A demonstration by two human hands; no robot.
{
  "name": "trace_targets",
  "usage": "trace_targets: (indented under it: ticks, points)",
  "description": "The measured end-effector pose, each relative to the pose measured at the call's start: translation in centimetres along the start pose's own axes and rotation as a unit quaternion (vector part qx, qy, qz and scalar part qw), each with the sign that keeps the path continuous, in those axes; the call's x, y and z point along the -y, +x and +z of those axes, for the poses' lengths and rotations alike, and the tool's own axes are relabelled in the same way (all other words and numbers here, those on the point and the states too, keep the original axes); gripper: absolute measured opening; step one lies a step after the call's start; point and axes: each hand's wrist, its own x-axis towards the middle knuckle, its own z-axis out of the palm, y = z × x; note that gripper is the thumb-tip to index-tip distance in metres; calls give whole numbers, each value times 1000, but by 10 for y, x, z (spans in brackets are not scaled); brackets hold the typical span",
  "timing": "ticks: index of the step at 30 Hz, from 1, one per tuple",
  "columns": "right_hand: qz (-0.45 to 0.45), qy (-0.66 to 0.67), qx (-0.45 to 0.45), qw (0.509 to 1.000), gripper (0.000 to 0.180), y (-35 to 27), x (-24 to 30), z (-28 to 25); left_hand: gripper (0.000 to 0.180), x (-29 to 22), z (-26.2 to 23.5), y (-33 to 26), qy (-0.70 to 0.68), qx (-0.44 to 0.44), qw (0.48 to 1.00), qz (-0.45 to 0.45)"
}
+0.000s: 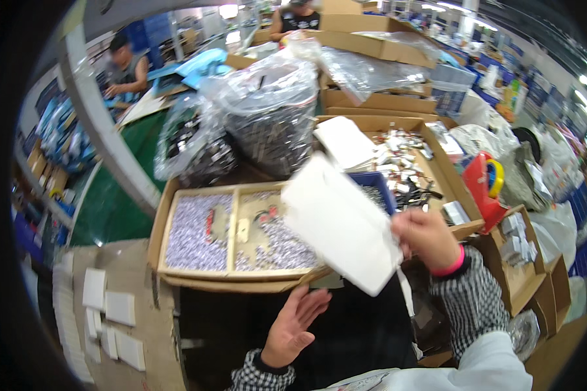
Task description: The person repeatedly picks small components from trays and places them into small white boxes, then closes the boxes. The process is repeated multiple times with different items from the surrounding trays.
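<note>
My right hand pinches the right edge of a flat white sheet with rounded corners. The sheet is held tilted and covers part of a blue bin. My left hand is empty, its fingers spread, below the sheet's lower left side. Just beyond it lies a wooden tray with two compartments of tiny silvery pieces and a few red bits. The tray rests in a shallow cardboard box. Another white sheet lies behind the held one.
Small metal and black parts fill a carton at the back right. A red holder with yellow tape stands right of it. Bulging clear bags sit behind the tray. White small boxes lie at left. A metal post rises left.
</note>
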Motion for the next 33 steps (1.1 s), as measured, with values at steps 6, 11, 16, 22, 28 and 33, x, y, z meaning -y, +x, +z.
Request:
trace_targets:
  ticks: [6, 11, 16, 22, 28, 33]
  points:
    - [210, 138, 115, 961, 18, -64, -55, 64, 111, 0, 25, 17, -140, 129, 980, 52]
    - [-201, -200, -1, 959, 31, -88, -58, 63, 94, -2, 29, 3, 32, 130, 990, -54]
    - [-358, -295, 58, 884, 36, -104, -52, 64, 97, 0, 38, -20, 140, 199, 950, -194]
    - [-310, -287, 145, 895, 28, -126, -50, 61, 109, 13, 44, -39, 187, 217, 945, -158]
    - [-338, -365, 203, 843, 23, -121, -45, 49, 113, 17, 40, -35, 173, 220, 947, -157]
    - [-362, -339, 161, 853, 26, -119, -44, 44, 113, 21, 34, -29, 148, 135, 970, -136]
